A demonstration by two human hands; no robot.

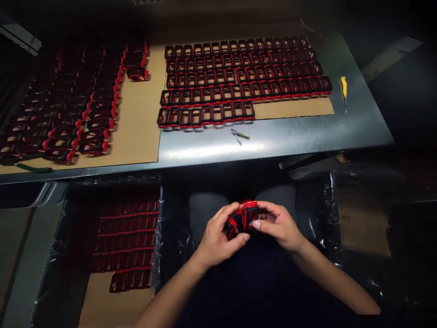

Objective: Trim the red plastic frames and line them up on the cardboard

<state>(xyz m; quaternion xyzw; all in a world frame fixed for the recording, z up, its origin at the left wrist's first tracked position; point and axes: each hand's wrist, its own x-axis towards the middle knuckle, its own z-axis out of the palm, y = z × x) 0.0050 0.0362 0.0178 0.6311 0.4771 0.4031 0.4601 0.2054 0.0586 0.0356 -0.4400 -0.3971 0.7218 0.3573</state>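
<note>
Above my lap, both hands are closed on red-and-black plastic parts. My left hand (221, 234) grips a red-and-black plastic frame (231, 227) between thumb and fingers. In my right hand (278, 225), another red-and-black plastic frame (250, 215) stands upright, with the thumb on its near face. The two pieces are close together; whether they touch or are joined, I cannot tell. My fingers hide parts of both.
Rows of similar frames (206, 114) stand on cardboard (139, 136) on the metal table (290, 136). A small metal clipper (240, 134), a yellow-handled tool (344, 89) and green-handled pliers (34, 168) lie there. A plastic-lined box (116, 307) at lower left holds more frames.
</note>
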